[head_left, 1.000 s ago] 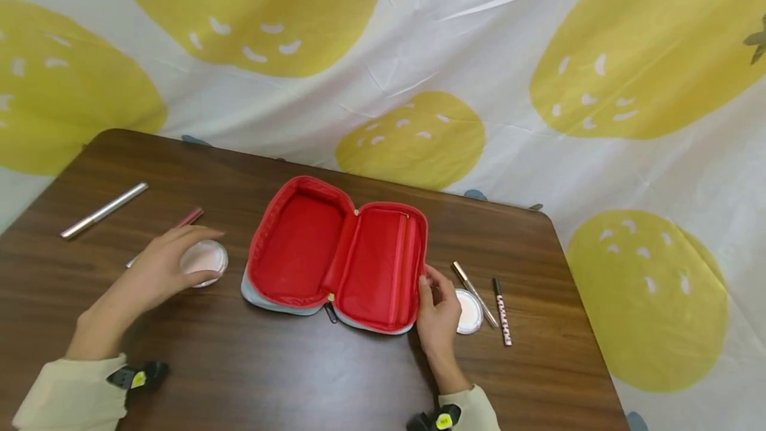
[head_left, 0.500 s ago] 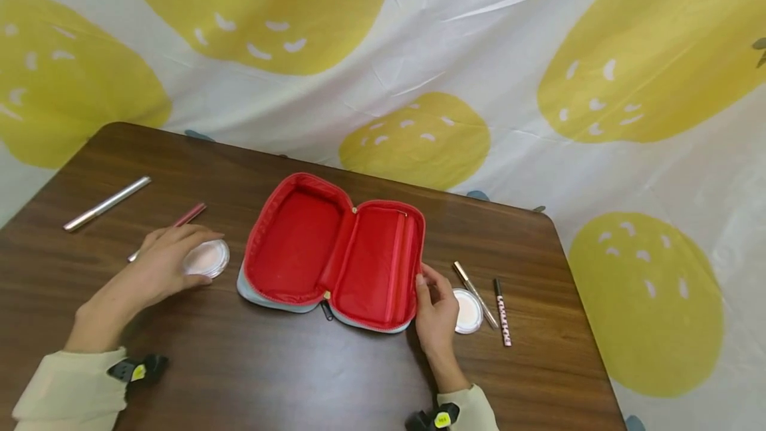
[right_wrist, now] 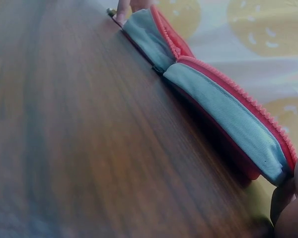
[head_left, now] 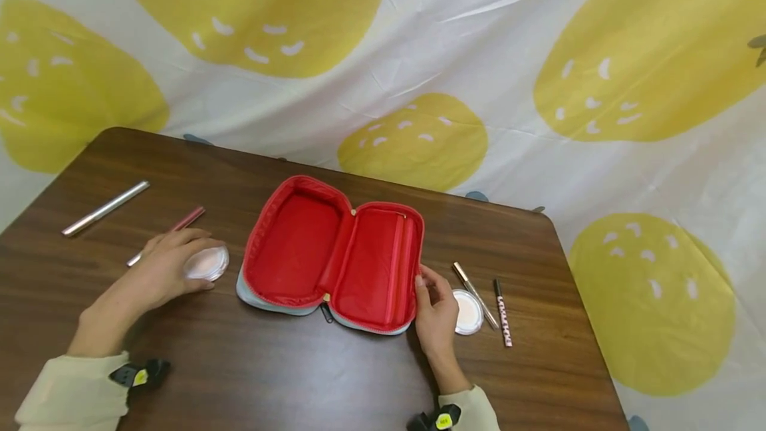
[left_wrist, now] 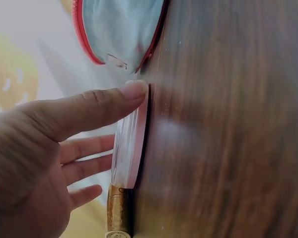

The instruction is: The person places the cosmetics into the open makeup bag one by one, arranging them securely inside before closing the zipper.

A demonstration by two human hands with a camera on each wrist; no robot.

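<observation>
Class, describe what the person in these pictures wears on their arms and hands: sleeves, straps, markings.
Both hands are bare: left hand, right hand. Each arm has a pale cream long sleeve, the left sleeve and the right sleeve. At each wrist sits a small black device with a yellow sticker, the left one and the right one.

Silver tube [head_left: 105, 208], patterned pencil [head_left: 502, 312], strawberry-print cloth [head_left: 419, 52].

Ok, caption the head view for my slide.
Left hand grips a round compact; right hand steadies the open red pouch.
</observation>
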